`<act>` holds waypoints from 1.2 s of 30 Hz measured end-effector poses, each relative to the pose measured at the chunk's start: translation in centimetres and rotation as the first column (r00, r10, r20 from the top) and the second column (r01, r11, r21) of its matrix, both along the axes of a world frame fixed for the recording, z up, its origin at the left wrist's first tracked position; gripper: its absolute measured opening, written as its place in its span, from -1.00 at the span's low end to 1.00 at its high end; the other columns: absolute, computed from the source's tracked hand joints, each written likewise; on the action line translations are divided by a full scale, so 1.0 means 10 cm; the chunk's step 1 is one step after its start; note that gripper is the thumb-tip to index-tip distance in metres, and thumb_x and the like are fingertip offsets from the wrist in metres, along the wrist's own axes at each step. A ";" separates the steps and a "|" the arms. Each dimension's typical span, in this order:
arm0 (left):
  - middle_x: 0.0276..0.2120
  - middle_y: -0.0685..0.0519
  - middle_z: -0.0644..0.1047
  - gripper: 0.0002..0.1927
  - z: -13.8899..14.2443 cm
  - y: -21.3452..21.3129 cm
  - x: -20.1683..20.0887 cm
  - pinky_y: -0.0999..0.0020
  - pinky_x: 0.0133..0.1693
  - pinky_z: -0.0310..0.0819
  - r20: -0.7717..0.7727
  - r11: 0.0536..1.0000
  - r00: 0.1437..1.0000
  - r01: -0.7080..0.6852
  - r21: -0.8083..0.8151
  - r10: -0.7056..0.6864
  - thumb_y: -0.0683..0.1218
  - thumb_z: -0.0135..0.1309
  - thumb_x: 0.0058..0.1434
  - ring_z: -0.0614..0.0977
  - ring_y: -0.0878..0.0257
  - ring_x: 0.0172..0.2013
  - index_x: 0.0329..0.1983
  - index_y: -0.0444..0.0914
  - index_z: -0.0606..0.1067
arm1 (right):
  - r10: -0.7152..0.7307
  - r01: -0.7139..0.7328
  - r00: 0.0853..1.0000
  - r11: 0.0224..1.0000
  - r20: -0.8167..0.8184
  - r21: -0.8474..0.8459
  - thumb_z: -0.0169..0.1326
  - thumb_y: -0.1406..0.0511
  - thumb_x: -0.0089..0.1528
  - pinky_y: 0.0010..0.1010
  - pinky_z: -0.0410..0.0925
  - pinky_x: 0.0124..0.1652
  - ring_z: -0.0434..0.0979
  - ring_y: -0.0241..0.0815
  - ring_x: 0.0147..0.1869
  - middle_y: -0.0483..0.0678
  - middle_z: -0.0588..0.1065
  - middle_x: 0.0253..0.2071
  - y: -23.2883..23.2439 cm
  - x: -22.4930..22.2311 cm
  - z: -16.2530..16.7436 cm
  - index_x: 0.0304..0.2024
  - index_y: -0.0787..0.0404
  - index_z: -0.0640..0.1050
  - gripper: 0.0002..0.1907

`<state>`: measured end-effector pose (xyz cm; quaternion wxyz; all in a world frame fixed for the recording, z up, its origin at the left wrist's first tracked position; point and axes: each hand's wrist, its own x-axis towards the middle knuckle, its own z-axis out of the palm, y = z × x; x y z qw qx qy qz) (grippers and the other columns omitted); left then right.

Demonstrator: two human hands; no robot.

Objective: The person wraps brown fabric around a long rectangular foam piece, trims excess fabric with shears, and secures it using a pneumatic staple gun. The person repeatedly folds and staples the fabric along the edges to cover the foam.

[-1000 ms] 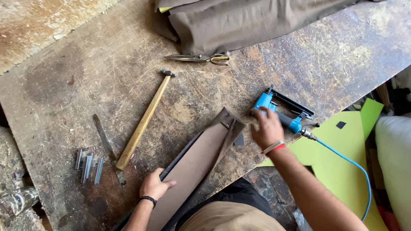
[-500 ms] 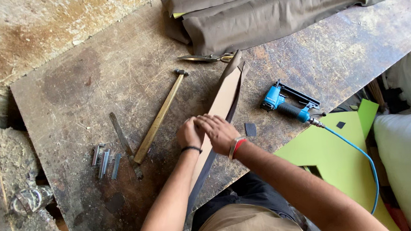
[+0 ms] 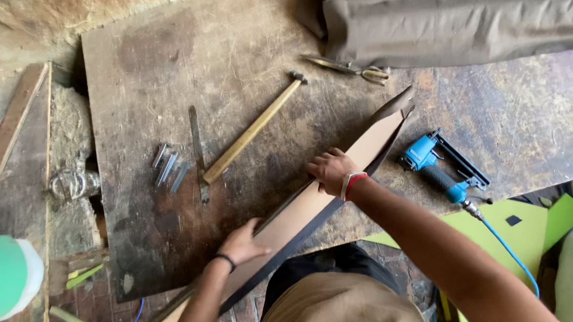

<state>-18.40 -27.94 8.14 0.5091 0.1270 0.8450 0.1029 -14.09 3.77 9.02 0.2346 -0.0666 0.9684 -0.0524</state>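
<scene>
Tan board with dark fabric edging, a long tapered panel [image 3: 315, 202], lies diagonally across the worn workbench [image 3: 161, 69], with the left hand [image 3: 242, 243] pressed flat on its near end and the right hand [image 3: 330, 170] curled over its middle edge. Both hands rest on it rather than clasp it. The blue staple gun [image 3: 439, 168] lies untouched to the right, and the hammer [image 3: 254, 126], scissors [image 3: 347, 68] and staple strips [image 3: 167, 167] lie farther off, so fastening looks not yet begun.

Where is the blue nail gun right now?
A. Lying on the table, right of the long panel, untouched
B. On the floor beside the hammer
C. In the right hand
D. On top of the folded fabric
A: the nail gun lies on the table, while both the left hand and the right hand rest on the panel.
</scene>
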 end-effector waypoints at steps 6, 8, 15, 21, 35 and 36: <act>0.26 -0.11 0.49 -0.13 0.38 -0.33 0.14 0.08 0.27 0.43 -0.152 0.969 0.988 -0.035 -0.245 -0.003 0.11 0.33 0.10 0.56 0.05 0.23 0.44 -0.13 0.23 | -0.052 0.053 0.999 0.997 -0.002 0.055 0.22 -0.04 0.18 -0.07 0.07 0.33 0.34 -0.13 0.32 -0.13 0.41 0.16 0.31 0.19 0.00 0.28 -0.07 0.36 -0.32; 0.20 -0.10 0.53 -0.17 0.34 -0.10 0.11 0.12 0.20 0.51 -0.225 0.975 0.974 -0.014 -0.221 -0.037 0.15 0.31 0.10 0.62 0.08 0.14 0.40 -0.12 0.29 | -0.098 0.107 0.992 0.987 -0.077 0.124 0.23 0.01 0.17 -0.07 0.07 0.35 0.37 -0.14 0.30 -0.14 0.42 0.16 0.61 0.26 0.04 0.25 -0.09 0.41 -0.38; 0.02 0.00 0.60 -0.55 -0.01 1.76 0.14 0.26 -0.12 0.62 -0.610 0.966 0.788 0.213 0.148 -0.080 -0.08 0.15 0.28 0.68 0.19 -0.11 0.25 -0.14 0.46 | -0.420 0.436 0.888 0.899 -0.186 0.053 0.27 0.21 0.19 -0.11 0.12 0.40 0.45 -0.09 0.29 -0.09 0.49 0.14 1.77 0.57 0.50 0.16 -0.14 0.54 -0.53; -0.02 -0.01 0.61 -0.58 0.13 2.35 0.18 0.07 0.06 0.53 -0.621 0.934 0.770 0.315 0.170 -0.147 0.01 0.25 0.19 0.65 0.06 -0.04 0.08 -0.20 0.52 | -0.236 0.207 0.959 0.962 -0.157 -0.178 0.37 0.11 0.01 -0.13 0.14 0.36 0.41 -0.05 0.31 -0.10 0.47 0.21 1.35 0.32 0.30 0.23 -0.10 0.48 -0.28; 0.32 -0.02 0.43 -0.23 0.02 -1.05 -0.54 0.08 0.29 0.31 -0.631 0.906 0.651 -0.278 0.320 0.423 0.00 0.41 -0.01 0.43 0.04 0.29 0.31 -0.03 0.40 | -0.232 0.206 0.943 0.970 -0.237 -0.129 0.31 -0.07 0.07 -0.12 0.14 0.28 0.44 -0.07 0.27 -0.14 0.54 0.10 0.33 -0.10 0.02 0.13 -0.10 0.56 -0.39; 0.29 0.01 0.47 -0.28 -0.07 -1.12 -0.55 0.10 0.28 0.34 -0.524 0.861 0.686 -0.357 0.362 0.505 0.03 0.39 0.03 0.47 0.07 0.28 0.30 0.00 0.44 | -0.214 0.174 0.935 0.971 -0.283 -0.162 0.32 -0.04 0.05 -0.11 0.14 0.27 0.44 -0.04 0.27 -0.12 0.54 0.09 0.12 -0.13 -0.01 0.13 -0.09 0.56 -0.38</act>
